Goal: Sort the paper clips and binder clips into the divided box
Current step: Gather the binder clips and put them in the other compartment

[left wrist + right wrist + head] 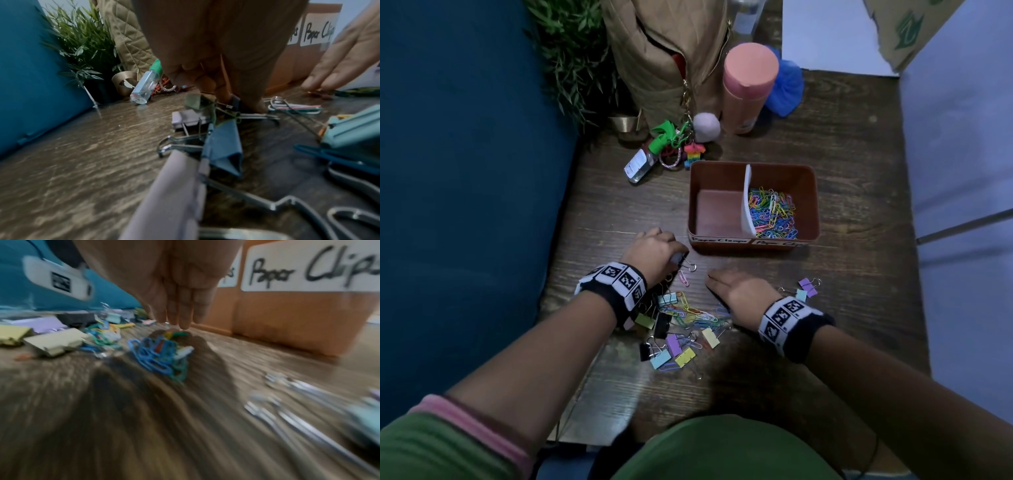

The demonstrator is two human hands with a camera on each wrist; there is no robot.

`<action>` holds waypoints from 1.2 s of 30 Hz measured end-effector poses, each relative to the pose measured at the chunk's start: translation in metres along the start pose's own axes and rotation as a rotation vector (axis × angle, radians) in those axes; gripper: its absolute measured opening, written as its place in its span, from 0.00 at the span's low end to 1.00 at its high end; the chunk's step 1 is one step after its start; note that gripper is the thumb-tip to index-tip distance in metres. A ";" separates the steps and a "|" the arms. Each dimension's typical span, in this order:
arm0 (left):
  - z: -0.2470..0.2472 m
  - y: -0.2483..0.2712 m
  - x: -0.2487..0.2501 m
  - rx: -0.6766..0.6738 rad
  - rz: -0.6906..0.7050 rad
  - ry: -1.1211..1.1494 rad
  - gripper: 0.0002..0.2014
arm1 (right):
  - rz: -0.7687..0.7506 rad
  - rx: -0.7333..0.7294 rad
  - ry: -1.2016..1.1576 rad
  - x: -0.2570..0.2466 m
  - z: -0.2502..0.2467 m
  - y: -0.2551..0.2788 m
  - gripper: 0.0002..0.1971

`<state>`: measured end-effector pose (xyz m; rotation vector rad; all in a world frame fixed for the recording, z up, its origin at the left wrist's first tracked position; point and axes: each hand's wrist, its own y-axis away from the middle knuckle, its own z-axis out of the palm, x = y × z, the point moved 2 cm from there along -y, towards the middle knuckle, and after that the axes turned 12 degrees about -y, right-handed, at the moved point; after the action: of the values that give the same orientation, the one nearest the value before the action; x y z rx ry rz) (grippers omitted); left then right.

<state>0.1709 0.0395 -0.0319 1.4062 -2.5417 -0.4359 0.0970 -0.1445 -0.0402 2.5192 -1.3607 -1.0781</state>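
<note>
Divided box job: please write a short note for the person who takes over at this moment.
Left hand: pinches a dark binder clip on the table, just left of the box.
Right hand: flat, fingers straight, over the loose paper clips; holds nothing.
Divided box: right compartment holds many paper clips; left compartment empty.
Left to do: mixed pile in front of the box, plus two binder clips by the right wrist. No binder clip sorted yet.
</note>
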 end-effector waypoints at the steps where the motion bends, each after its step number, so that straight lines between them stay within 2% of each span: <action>1: 0.000 0.000 0.000 0.001 -0.011 0.017 0.19 | -0.030 0.017 -0.019 -0.005 0.001 -0.002 0.31; 3: -0.001 0.001 0.001 0.014 -0.029 0.051 0.19 | -0.082 0.023 0.002 -0.020 0.001 -0.011 0.31; 5: -0.003 0.004 0.002 0.049 -0.051 0.086 0.19 | -0.089 -0.033 0.045 -0.033 0.001 -0.023 0.30; 9: -0.004 0.021 0.001 0.111 -0.118 0.165 0.17 | -0.093 -0.117 0.102 -0.029 0.008 -0.027 0.31; 12: -0.002 0.036 0.010 0.087 -0.115 0.257 0.15 | -0.109 -0.134 0.053 -0.009 0.014 -0.005 0.29; 15: 0.005 0.046 0.033 -0.011 -0.032 0.317 0.12 | -0.137 -0.042 -0.032 0.014 0.015 0.025 0.27; 18: 0.015 0.048 0.061 -0.098 -0.007 0.340 0.13 | -0.045 0.147 -0.191 0.028 0.003 0.045 0.32; 20: 0.020 0.045 0.078 -0.130 -0.021 0.351 0.19 | 0.080 0.105 -0.212 0.029 -0.003 0.048 0.42; 22: 0.022 0.040 0.092 -0.155 -0.037 0.337 0.27 | 0.143 0.024 -0.093 0.026 -0.006 0.044 0.51; 23: 0.022 0.038 0.097 -0.166 -0.042 0.326 0.30 | 0.153 0.008 -0.049 0.024 -0.003 0.042 0.53; 25: 0.021 0.034 0.104 -0.175 -0.054 0.304 0.34 | 0.154 0.034 -0.024 0.020 0.001 0.038 0.49; 29: 0.018 0.029 0.111 -0.153 -0.065 0.295 0.35 | 0.208 0.125 -0.156 0.017 0.009 0.043 0.28; 32: 0.017 0.025 0.115 -0.155 -0.055 0.272 0.30 | 0.235 0.220 -0.191 0.017 0.018 0.052 0.11; 36: 0.013 0.019 0.122 -0.143 -0.010 0.234 0.19 | 0.295 0.217 -0.194 0.017 0.027 0.053 0.03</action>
<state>0.0873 -0.0527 -0.0333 1.3336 -2.2724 -0.4188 0.0495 -0.1825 -0.0490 2.2907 -1.9243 -1.1925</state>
